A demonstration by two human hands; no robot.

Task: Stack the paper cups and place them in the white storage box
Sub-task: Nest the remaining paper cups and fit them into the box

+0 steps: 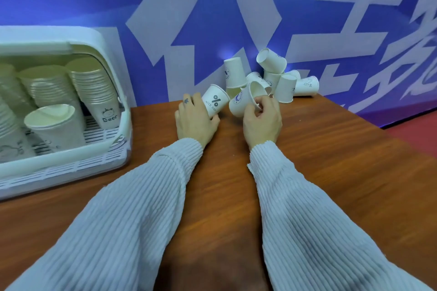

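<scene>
My left hand (194, 120) grips a white paper cup (214, 100) printed with a percent sign and "NICE DAY", tilted with its mouth up and away. My right hand (262, 120) pinches the rim of a second white cup (243, 99) that leans toward the first. Behind them, against the wall, lies a loose heap of several more paper cups (272, 75), some upside down, some on their sides. The white storage box (113, 92) stands open at the left and holds tall stacks of cups (94, 85).
Everything sits on a brown wooden table (331, 160). A blue wall with large white characters (212, 19) rises right behind the heap. The table's right edge (406, 142) drops to a red floor. The box has a slatted white tray floor (71, 170).
</scene>
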